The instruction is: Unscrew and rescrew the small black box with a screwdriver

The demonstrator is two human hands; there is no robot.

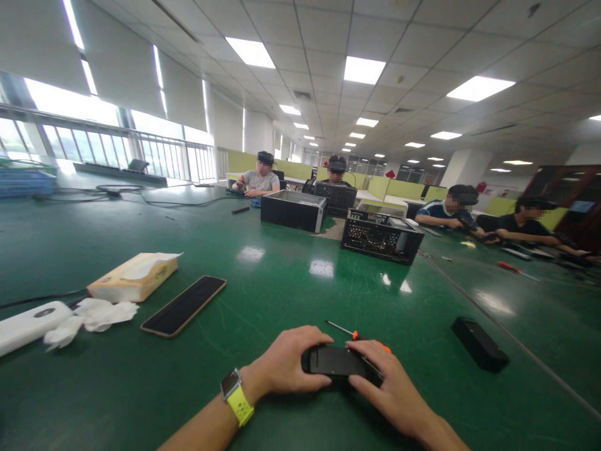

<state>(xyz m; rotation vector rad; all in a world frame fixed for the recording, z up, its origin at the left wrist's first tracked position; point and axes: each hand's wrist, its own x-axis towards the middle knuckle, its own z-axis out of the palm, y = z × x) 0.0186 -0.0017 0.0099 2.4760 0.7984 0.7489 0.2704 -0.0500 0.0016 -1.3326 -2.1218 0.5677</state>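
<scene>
A small black oblong plastic device point(337, 362) is held low over the green table point(263, 269), between both my hands. My left hand point(293, 360) grips its left end, thumb on the near side and fingers on the far side. At the other end, my right hand point(382, 379) holds it the same way, covering part of that end. Just beyond my right fingers lies a screwdriver point(347, 329) with an orange and black handle, partly hidden by the hand. A watch point(236, 394) with a yellow-green strap is on my left wrist.
Left of my hands lie a phone point(185, 307), a tissue pack point(136, 275), crumpled tissues point(101, 314) and a white device point(32, 326). A black block point(479, 344) lies right. Computer cases point(293, 210) stand farther back. Several people sit around the table; another screwdriver point(511, 269) lies far right.
</scene>
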